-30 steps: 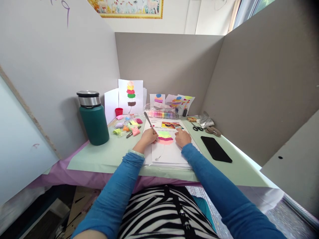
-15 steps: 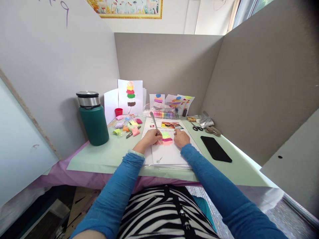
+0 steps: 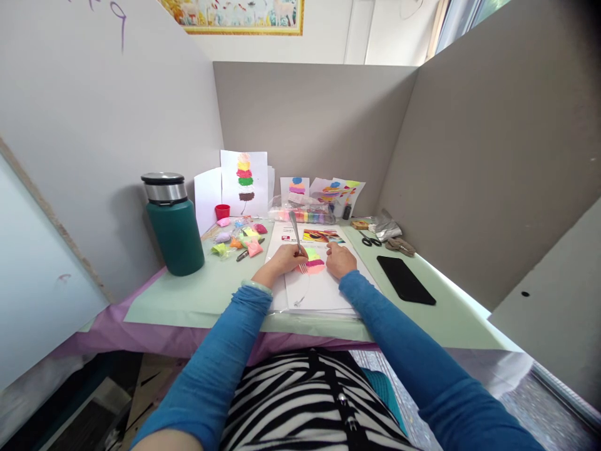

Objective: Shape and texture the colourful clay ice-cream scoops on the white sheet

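Poking softly seems best: left grip (image 3: pixel 284 259) pinches the fork (image 3: pixel 295 229), pink patch (image 3: pixel 317 269) just beside; right grip (image 3: pixel 342 260), can't tell.

Bottle (image 3: pixel 176 241): dark green, silver collar (image 3: pixel 164 192). Right of bottle: red cup (image 3: pixel 222 212), silver fork (image 3: pixel 295 227), drawing (image 3: pixel 315 264) banded lime, magenta, salmon. Nearer than bottle: black-white striped top (image 3: pixel 286 401).

Around us, 3 other things
We see a green bottle (image 3: pixel 174 235) upright left of centre, a black phone (image 3: pixel 405 279) flat right of centre, and a gold-framed picture (image 3: pixel 239 15) cut off by the top edge.
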Motion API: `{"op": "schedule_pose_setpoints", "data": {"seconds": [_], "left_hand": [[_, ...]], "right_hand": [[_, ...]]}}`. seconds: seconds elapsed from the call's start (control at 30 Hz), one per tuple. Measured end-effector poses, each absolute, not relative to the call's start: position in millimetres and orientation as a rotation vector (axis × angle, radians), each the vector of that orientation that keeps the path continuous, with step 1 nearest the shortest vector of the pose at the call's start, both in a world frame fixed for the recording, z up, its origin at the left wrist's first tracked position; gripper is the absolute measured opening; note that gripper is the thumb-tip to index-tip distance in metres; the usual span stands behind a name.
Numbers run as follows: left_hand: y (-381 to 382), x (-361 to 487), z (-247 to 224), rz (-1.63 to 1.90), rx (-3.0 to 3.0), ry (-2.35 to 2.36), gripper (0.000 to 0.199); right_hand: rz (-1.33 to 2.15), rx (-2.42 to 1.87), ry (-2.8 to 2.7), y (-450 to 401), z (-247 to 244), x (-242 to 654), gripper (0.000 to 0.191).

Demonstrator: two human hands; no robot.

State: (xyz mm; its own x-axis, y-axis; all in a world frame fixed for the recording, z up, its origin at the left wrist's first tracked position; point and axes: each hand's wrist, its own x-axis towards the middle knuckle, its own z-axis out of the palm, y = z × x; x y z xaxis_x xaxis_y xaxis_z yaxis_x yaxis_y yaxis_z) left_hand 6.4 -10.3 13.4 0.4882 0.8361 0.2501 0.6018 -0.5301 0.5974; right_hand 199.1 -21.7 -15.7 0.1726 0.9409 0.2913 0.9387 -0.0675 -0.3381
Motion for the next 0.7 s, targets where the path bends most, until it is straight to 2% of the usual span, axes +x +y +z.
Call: {"op": "schedule_pose_setpoints", "data": {"seconds": [0.7], "left_hand": [[-4.0,5.4,10.9,0.720,2.053,1.225,0.013]], "right_hand": [[-0.016,-2.015,-1.794,-23.1,-15.3,197.6,0.044]]}}
